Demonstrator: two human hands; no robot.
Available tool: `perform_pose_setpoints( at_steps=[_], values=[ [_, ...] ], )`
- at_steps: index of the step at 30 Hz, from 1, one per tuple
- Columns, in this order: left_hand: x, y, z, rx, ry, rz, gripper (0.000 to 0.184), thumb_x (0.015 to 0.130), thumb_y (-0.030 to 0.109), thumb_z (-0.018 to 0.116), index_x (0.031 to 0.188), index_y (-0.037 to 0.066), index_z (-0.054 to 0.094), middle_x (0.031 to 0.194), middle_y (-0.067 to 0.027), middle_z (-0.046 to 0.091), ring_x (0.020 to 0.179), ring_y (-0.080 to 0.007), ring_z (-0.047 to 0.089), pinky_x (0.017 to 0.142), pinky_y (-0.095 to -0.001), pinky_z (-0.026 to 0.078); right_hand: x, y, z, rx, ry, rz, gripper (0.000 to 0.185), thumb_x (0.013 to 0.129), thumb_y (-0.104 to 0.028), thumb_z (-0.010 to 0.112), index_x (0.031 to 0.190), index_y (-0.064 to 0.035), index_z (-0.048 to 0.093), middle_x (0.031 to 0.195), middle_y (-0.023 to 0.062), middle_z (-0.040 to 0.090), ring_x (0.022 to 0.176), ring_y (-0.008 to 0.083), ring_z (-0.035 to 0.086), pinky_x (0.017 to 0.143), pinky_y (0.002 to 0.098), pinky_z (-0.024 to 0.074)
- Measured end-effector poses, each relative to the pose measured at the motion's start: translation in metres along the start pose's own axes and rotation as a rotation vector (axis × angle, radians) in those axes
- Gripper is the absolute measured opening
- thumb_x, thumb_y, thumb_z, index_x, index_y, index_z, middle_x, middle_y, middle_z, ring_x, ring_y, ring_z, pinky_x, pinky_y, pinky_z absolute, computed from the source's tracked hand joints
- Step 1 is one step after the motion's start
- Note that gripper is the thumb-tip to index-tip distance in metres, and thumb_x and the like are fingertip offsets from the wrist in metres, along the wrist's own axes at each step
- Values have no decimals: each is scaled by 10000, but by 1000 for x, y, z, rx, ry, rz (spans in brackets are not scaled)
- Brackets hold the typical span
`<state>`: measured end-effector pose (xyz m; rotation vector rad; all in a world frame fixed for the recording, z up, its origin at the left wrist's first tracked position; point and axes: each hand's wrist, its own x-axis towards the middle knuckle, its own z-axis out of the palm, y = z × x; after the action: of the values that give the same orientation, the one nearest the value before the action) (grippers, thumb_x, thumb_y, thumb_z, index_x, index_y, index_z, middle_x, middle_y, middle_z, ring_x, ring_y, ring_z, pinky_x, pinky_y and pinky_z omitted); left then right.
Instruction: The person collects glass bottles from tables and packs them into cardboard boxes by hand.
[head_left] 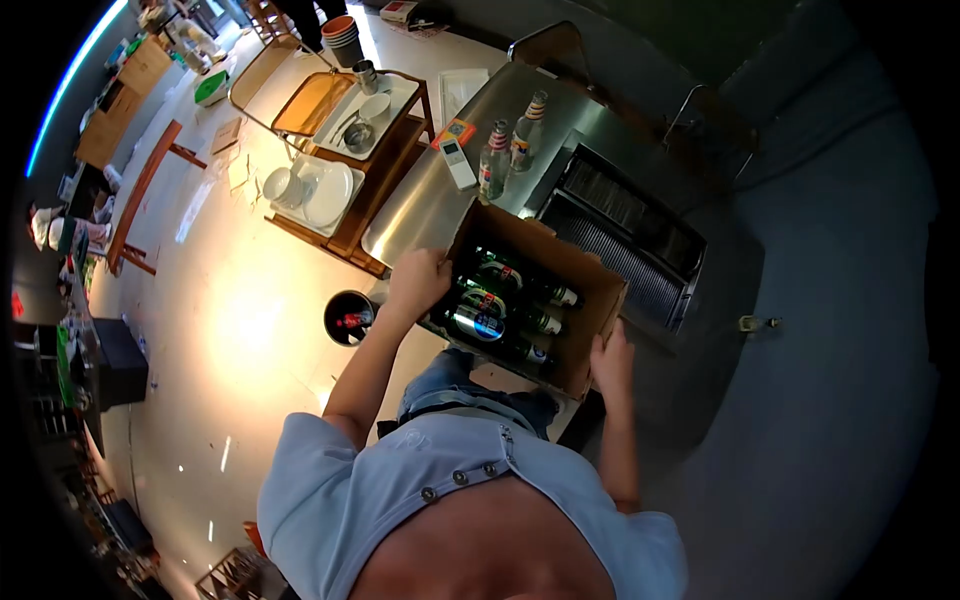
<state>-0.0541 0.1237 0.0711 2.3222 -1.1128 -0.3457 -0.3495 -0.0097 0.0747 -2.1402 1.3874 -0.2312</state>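
An open cardboard box [592, 290] is held in front of my body, near the metal table's edge. Several green bottles [484, 300] with labels lie on their sides in it. My left hand [420, 284] grips the box's left edge, its fingers curled over the rim. On the opposite side, my right hand [612, 362] is closed on the box's right edge. Beyond the box, two clear glass bottles [494, 160] stand upright on the metal table [425, 205], beside a white remote-like device [458, 163].
A grill-like unit [625, 235] is set in the metal table. To the left are a wooden cart [372, 220] with white dishes, a black bin [350, 318] on the floor and a wooden bench [143, 195]. Stacked buckets [342, 40] stand near a person's dark-clothed legs.
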Motion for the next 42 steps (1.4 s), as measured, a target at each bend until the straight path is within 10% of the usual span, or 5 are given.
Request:
perform_pose_setpoints(
  at_steps=[6,10,16,32,42],
  values=[
    [23,-29,-9,-45,-146,23,173,800,152,571,786,2,656,700,-249,613,693,-423,607,681,-482,502,15,-43,7,-65,-91,117,515,902,-104,507,1346,71,312,689,253,612,630,414,619,532,484,477],
    [67,-10,-54,-11,-494,-90,494,856,444,612,986,-29,670,810,-221,669,798,-364,658,740,-413,513,34,-98,3,-190,179,-131,540,928,-169,507,1373,66,311,1284,299,471,1203,403,468,966,440,424],
    [209,-50,29,-318,-131,248,668,788,385,722,1267,-24,499,1139,-233,605,1060,-346,598,892,-394,481,229,-146,68,348,211,-244,765,808,-281,674,1373,57,284,1303,312,439,1230,426,428,1048,430,348],
    [254,-63,105,-405,50,347,638,649,227,824,1184,59,520,1060,-140,556,986,-316,571,844,-375,473,366,-137,139,228,354,-284,547,704,-185,765,1155,-25,502,937,203,643,883,373,632,774,418,506],
    [185,12,-77,-892,105,681,709,642,89,838,1259,-10,504,1152,-102,558,1090,-185,540,918,-317,467,205,-158,20,418,292,-543,369,820,-85,677,1149,-94,510,978,152,639,878,311,648,737,389,509]
  ],
)
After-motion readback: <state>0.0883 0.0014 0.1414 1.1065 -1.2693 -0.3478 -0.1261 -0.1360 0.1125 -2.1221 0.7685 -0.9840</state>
